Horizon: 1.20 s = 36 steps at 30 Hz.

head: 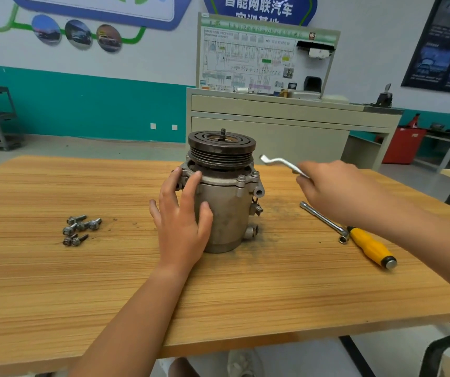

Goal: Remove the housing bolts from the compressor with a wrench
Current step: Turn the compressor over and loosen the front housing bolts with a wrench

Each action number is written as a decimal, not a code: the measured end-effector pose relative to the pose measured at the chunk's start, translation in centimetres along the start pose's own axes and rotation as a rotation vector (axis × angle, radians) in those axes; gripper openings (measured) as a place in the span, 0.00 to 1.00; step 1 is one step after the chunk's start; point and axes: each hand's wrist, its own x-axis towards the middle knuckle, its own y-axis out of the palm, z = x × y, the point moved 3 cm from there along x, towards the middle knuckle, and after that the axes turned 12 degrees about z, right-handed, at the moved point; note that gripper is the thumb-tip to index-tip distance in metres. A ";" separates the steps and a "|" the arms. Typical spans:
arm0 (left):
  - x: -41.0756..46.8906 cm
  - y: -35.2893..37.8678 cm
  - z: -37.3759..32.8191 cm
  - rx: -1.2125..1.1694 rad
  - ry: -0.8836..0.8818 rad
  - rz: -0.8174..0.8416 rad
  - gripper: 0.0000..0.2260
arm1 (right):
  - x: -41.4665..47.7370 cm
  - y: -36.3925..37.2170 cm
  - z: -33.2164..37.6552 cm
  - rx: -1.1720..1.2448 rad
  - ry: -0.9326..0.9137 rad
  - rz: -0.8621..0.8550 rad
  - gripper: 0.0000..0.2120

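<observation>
Head view:
Compressor (225, 197): upright, mid-table (82, 281), pulley on top.
Left hand (181, 221): fingers straight, pressed flat against housing.
Right hand (332, 189): gripping wrench (281, 163), raised right of pulley, apart.
Loose bolts (79, 229): clustered left.
Yellow-handled socket driver (354, 234): lying right.

Bolts (80, 229) left of compressor (225, 197), screwdriver (371, 246) right

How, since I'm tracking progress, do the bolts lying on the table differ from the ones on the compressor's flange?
The loose bolts lie on their sides in a cluster on the table, left of the compressor. The flange bolts stand upright, seated in the housing. The loose bolts show their whole shanks, while the flange bolts show only their heads. Both sets look like grey metal hex bolts.
</observation>
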 end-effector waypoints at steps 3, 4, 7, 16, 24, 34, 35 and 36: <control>-0.1 0.0 0.0 0.008 -0.003 0.008 0.20 | -0.8 0.1 1.1 -0.185 0.025 0.010 0.10; -0.2 -0.1 0.1 0.009 -0.003 0.011 0.20 | -1.0 0.0 1.5 -0.245 0.022 -0.008 0.11; -0.1 -0.1 0.1 0.009 -0.008 0.014 0.20 | -0.9 -0.1 2.3 -0.398 -0.006 -0.005 0.14; -0.1 0.0 0.1 0.012 0.001 0.011 0.20 | 0.9 -0.9 2.8 -0.571 -0.085 0.139 0.08; -0.1 0.1 0.1 0.007 -0.008 0.007 0.20 | 2.6 -0.1 0.3 -0.632 -0.101 0.144 0.08; -0.2 0.2 0.2 0.013 -0.006 -0.015 0.20 | 7.6 2.2 0.7 -0.401 -0.246 -0.156 0.10; -0.2 0.3 0.3 0.014 -0.005 -0.012 0.20 | 8.1 2.4 1.0 -0.308 -0.298 -0.235 0.09; -0.1 0.3 0.3 0.013 -0.005 -0.010 0.20 | 8.6 2.5 1.3 -0.244 -0.316 -0.278 0.09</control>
